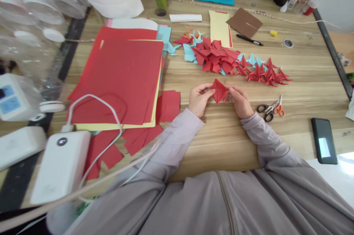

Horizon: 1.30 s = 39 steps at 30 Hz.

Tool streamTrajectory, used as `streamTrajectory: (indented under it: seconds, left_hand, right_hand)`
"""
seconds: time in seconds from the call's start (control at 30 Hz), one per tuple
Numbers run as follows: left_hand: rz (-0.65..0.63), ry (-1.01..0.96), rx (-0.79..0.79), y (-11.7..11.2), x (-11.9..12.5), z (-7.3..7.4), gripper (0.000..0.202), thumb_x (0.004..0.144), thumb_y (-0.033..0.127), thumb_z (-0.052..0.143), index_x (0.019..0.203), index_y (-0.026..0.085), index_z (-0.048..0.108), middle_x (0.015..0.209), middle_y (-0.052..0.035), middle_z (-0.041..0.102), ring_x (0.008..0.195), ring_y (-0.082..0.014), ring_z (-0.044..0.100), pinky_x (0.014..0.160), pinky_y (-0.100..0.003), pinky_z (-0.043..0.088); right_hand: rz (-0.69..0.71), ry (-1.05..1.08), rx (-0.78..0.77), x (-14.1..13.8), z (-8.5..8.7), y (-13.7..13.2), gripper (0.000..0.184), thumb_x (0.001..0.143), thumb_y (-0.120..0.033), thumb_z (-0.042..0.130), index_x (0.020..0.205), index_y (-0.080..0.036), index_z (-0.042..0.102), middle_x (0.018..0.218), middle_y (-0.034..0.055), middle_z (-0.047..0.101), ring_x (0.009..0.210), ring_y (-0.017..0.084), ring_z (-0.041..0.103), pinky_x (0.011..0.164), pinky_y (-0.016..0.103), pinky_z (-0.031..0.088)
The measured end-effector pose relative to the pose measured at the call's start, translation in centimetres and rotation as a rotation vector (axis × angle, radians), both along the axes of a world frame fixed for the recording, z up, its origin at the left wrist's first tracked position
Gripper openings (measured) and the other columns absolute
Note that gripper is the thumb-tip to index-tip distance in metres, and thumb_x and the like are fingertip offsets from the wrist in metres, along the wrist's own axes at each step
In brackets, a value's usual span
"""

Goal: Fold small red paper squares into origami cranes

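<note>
Between my two hands is a folded red paper (219, 91), diamond-shaped with creases showing. My left hand (199, 98) pinches its left corner, thumb on top. My right hand (240, 100) is at its right corner, with thumb and fingers closed on the edge; some of those fingers are hidden behind the paper. Just beyond the hands lies a heap of folded red paper pieces (215, 56). Red paper cranes (262, 73) trail off from it to the right, with a few light blue cranes (253, 59) behind them.
Red paper sheets (124, 76) are stacked at left, with cut red squares (170, 106) beside them. A white power bank (61, 167) trails a cable near my left arm. Scissors (272, 109) lie right of my right hand, a phone (324, 141) farther right. A black pen (249, 39) lies behind the cranes.
</note>
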<state>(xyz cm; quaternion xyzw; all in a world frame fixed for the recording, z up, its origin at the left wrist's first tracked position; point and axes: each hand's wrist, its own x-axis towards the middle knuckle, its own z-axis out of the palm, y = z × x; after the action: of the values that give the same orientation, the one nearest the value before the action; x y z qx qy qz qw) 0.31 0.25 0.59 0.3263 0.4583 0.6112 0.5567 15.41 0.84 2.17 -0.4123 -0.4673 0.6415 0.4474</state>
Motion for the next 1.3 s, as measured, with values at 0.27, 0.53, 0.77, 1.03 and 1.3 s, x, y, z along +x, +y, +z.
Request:
streamTrajectory:
  seconds: [0.27,0.53,0.77,1.03,1.3]
  left_hand:
    - [-0.010,0.000,-0.014,0.06,-0.02,-0.03,0.019,0.059,0.025,0.076,0.076,0.018,0.073,0.071,-0.0006,0.070,0.066,-0.0116,0.060,0.068,-0.027,0.047]
    - [-0.025,0.059,0.000,-0.09,-0.06,0.00,0.020,0.060,0.028,0.078,0.077,0.017,0.073,0.072,-0.0011,0.070,0.063,-0.0110,0.059,0.065,-0.026,0.047]
    - [-0.023,0.135,0.030,-0.21,-0.06,0.16,0.018,0.059,0.028,0.078,0.072,0.017,0.073,0.064,0.0003,0.067,0.057,-0.0094,0.056,0.058,-0.023,0.045]
    - [-0.076,0.199,0.079,-0.50,-0.02,0.21,0.016,0.062,0.029,0.077,0.069,0.016,0.072,0.060,0.0006,0.064,0.053,-0.0090,0.053,0.054,-0.023,0.044]
    - [-0.124,0.172,0.094,-0.66,0.12,0.70,0.018,0.060,0.025,0.078,0.075,0.015,0.073,0.068,-0.0011,0.067,0.061,-0.0099,0.057,0.061,-0.024,0.046]
  right_hand:
    - [-0.044,-0.073,-0.010,-0.02,-0.49,0.15,0.041,0.066,-0.055,0.072,0.088,-0.020,0.066,0.060,-0.0028,0.063,0.053,0.012,0.057,0.055,0.026,0.045]
    - [-0.028,-0.089,0.020,-0.07,-0.47,0.13,0.043,0.067,-0.057,0.071,0.089,-0.021,0.067,0.063,-0.0024,0.064,0.054,0.011,0.057,0.055,0.026,0.047]
    - [-0.026,-0.087,0.011,-0.34,0.27,-0.03,0.041,0.062,-0.053,0.076,0.084,-0.020,0.065,0.063,-0.0024,0.066,0.054,0.010,0.057,0.055,0.025,0.049]
    - [0.012,-0.109,-0.005,-0.38,0.20,-0.15,0.040,0.060,-0.050,0.078,0.078,-0.017,0.063,0.066,-0.0009,0.066,0.055,0.010,0.057,0.052,0.023,0.049]
    - [-0.017,-0.099,0.000,-0.39,0.37,-0.14,0.039,0.058,-0.047,0.080,0.076,-0.017,0.062,0.063,-0.0018,0.064,0.054,0.009,0.055,0.050,0.022,0.047]
